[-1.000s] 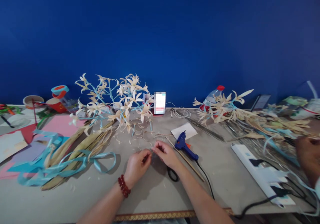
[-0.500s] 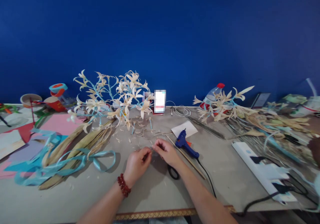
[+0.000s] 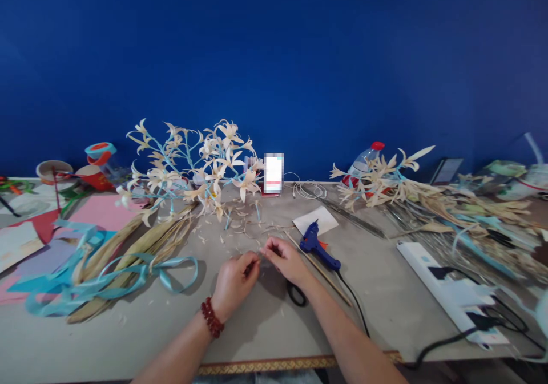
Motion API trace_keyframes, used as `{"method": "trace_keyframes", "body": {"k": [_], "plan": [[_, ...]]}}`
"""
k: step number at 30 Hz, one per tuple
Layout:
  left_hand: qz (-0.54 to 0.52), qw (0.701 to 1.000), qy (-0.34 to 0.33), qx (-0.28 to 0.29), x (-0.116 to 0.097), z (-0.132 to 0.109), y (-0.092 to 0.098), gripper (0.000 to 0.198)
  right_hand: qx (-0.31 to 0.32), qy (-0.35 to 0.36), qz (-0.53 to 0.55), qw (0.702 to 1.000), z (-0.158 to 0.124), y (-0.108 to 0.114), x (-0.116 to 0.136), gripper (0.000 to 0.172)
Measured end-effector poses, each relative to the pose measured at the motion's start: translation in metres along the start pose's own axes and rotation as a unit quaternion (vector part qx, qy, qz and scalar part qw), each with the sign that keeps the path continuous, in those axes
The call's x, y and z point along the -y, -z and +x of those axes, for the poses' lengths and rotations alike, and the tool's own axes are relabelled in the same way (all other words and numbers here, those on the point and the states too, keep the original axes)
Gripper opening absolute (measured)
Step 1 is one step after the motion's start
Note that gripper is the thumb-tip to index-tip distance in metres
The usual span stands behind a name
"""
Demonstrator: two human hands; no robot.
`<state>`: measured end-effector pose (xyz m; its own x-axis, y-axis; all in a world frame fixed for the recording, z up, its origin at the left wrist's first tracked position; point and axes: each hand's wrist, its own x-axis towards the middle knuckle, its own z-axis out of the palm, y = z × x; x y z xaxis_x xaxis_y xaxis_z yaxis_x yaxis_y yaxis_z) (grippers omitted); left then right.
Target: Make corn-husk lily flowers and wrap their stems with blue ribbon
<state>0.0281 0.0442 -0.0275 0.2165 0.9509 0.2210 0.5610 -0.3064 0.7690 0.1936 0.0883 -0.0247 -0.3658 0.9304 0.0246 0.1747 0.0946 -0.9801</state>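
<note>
My left hand (image 3: 236,278), with a red bead bracelet (image 3: 212,318) at the wrist, is closed in a pinch over the middle of the table. My right hand (image 3: 283,260) is pinched too, its fingertips almost meeting those of the left. Whatever lies between the fingertips is too small to make out. Beside the right hand lies a blue glue gun (image 3: 317,246) on a white card (image 3: 327,219). A thin stick (image 3: 327,279) runs next to the right forearm, and a black scissors handle (image 3: 297,295) shows partly under it.
Cream flowers on blue stems (image 3: 188,156) stand behind at left. Dried husks (image 3: 141,247) with blue ribbon (image 3: 124,290) lie at left. A white power strip (image 3: 445,292), cables and a heap of dried leaves (image 3: 466,213) occupy the right. A lit phone (image 3: 273,173) stands at the back.
</note>
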Motion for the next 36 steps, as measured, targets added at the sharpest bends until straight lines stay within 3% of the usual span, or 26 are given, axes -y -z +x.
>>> {"method": "trace_keyframes", "body": {"k": [23, 36], "plan": [[0.001, 1.000, -0.001, -0.008, -0.0005, -0.0012, 0.0002, 0.015, -0.032, -0.026, 0.052, 0.998, -0.0019, 0.0009, -0.0012, 0.041], [-0.003, 1.000, 0.000, -0.014, -0.0016, -0.0016, 0.0009, 0.014, -0.016, 0.015, 0.007, 1.000, -0.0031, 0.0011, 0.0034, 0.030]]}}
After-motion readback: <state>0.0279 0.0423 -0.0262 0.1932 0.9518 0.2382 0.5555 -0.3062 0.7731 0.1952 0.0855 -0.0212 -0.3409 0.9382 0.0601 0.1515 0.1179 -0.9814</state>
